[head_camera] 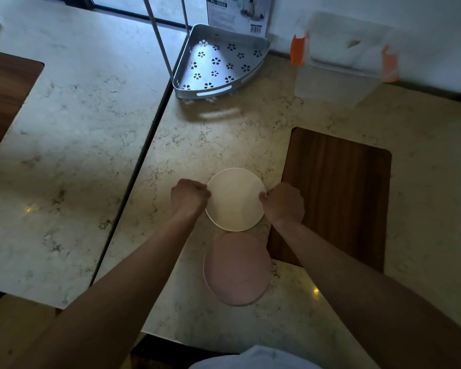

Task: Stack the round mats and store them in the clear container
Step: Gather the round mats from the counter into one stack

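Both hands closed on one round white flat mat (234, 199): left hand (189, 196) pinching its left rim, right hand (284, 202) pinching its right rim, fingers curled tight on either side. White mat held flat or nearly so over the marbled stone desk (197, 145); whether lifted clear or resting on the surface, impossible to tell from this angle.

Second round mat, dusty pink (237, 269), lying flat on the desk directly toward the near edge from the white one, their rims just about meeting, perhaps overlapping slightly under the white mat's near edge. So the stacking move, by the look of it, a short pull straight back toward the body, neither hand favoured, both equally near. No long axis to mind on either disc; only centres to line up.

Clear rectangular plastic container with orange side clips (338, 59) standing well apart, toward the far right corner of the desk, beyond the dark wooden inset panel (336, 198). Right hand the nearer of the two for that later reach. Container blurred; lid state not readable.

Perforated grey metal corner shelf (218, 62) at the far edge, left of the container, out of the likely path.

Stacking not yet done; storing not yet begun.
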A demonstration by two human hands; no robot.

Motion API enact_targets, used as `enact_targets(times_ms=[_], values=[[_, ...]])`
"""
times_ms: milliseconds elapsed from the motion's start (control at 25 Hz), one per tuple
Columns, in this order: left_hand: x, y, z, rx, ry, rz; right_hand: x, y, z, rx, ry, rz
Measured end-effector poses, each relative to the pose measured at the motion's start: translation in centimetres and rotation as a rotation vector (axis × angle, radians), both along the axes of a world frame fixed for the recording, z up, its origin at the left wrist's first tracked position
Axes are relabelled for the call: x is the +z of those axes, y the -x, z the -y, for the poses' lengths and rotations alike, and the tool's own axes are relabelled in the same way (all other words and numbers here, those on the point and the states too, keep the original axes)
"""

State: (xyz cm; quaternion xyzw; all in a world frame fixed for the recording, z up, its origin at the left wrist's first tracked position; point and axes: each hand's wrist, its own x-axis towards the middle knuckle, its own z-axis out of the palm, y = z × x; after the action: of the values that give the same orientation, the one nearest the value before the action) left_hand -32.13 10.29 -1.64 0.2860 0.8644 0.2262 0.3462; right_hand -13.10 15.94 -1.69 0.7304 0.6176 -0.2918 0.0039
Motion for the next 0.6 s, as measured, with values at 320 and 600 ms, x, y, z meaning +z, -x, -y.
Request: enact_targets(times_ms=[320,600], values=[[0.2,-0.8,-0.2,-0.031,-0.033,-0.054,-0.1,0.0,0.0,-0.079,0.051,-0.068],[0.1,-1.4,-1.1,-0.008,0.036,-0.025,-0.3,-0.3,-0.2,-0.138,0.13,-0.207]])
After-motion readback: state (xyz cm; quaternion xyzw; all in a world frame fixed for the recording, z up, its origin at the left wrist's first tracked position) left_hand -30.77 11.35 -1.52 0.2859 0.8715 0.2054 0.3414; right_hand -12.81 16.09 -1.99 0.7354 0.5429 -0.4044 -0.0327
